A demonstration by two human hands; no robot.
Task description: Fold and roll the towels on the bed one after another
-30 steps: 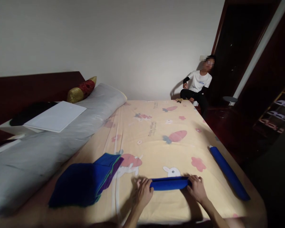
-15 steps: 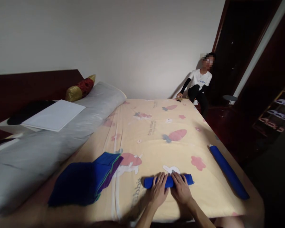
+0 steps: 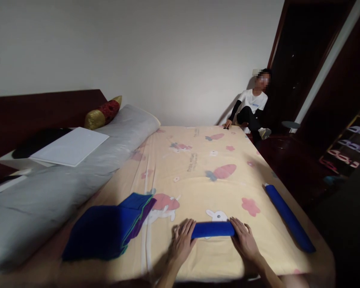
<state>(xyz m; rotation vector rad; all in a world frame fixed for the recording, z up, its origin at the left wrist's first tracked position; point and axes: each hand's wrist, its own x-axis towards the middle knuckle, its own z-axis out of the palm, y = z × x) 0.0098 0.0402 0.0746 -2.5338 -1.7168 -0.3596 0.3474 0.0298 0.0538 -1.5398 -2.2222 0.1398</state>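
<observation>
A rolled blue towel (image 3: 213, 230) lies crosswise on the bed in front of me, near its front edge. At its left end is my left hand (image 3: 183, 238), closed over the roll with the fingers bent across it. My right hand (image 3: 243, 236) closes over the right end the same way. The towel's middle shows bare between my hands; its ends are hidden under my fingers. To the right lies a longer blue roll (image 3: 289, 218), apart from my hands. A pile of folded blue and purple cloths (image 3: 105, 228) with green edging sits on the left.
The bed has a cream patterned sheet (image 3: 192, 192). Along its left side are a long grey bolster-like bundle (image 3: 120, 140), a white flat board (image 3: 72, 148) and a red-and-gold pillow (image 3: 105, 112). A person (image 3: 252, 104) sits at the far right corner. Shoes stand on a rack (image 3: 345, 152).
My hands have moved apart from the middle of the rolled towel to its two ends. The seated person's leg has lifted, and a shoe now shows.
</observation>
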